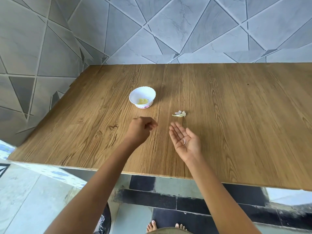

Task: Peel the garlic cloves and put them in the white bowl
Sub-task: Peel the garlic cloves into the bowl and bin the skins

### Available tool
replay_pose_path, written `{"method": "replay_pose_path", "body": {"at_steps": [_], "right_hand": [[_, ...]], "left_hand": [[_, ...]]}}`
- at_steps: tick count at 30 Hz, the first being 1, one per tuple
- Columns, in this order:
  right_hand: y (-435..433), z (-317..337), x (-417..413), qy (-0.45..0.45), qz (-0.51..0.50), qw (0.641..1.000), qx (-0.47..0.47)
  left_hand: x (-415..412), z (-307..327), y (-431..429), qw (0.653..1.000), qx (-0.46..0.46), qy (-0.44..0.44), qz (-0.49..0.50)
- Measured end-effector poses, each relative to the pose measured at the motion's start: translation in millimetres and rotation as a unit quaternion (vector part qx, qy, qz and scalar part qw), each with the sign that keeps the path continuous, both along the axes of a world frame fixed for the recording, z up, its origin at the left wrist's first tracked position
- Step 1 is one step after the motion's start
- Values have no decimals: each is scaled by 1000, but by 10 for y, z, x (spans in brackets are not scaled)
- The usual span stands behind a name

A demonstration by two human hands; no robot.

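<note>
Papery skin scrap (184,141) lies on the flat right hand (185,141), fingers spread; tip it onto the peel pile (179,114), while the left hand (141,130), fingers curled shut on nothing I can make out, stays clear of the white bowl (142,97).

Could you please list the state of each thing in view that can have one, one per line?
Bowl: upright on the table, peeled garlic inside.
Peel pile: loose on the table, right of the bowl.
Left hand: fingers curled shut; contents cannot be seen.
Right hand: open, palm up.
Peel scrap: lying on the right palm.
</note>
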State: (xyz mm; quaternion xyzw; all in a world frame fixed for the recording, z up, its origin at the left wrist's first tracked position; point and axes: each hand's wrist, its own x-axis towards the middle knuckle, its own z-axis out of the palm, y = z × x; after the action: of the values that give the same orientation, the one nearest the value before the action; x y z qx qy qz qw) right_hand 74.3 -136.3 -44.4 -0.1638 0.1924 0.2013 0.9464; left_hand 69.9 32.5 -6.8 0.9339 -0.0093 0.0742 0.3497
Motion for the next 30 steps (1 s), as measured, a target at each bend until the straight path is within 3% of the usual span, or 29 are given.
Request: {"method": "replay_pose_path", "body": {"at_steps": [7,13,18,23,25,27,28,30], "right_hand": [[-117,-37,9,4,-7,1000,-13],[-92,-58,21,6,1,1000,-9],[-8,-32,19,0,15,1000,-6],[49,-32,22,-2,26,1000,-10],[74,-32,4,-2,30,999,-15],[121,-30,-15,-1,36,999,-21],[152,-17,-20,3,39,999,-21],[235,27,-41,12,48,999,-16]], "left_hand": [[154,-338,31,976,178,17,-124],[-98,-398,171,964,198,-4,-177],[-125,-304,163,960,225,30,-167],[-106,-336,109,933,329,9,-145],[-93,-312,118,959,262,7,-110],[-76,-226,117,990,117,-26,-68],[-91,-131,75,993,70,-55,-72],[-172,59,-43,987,65,-71,-132]]}}
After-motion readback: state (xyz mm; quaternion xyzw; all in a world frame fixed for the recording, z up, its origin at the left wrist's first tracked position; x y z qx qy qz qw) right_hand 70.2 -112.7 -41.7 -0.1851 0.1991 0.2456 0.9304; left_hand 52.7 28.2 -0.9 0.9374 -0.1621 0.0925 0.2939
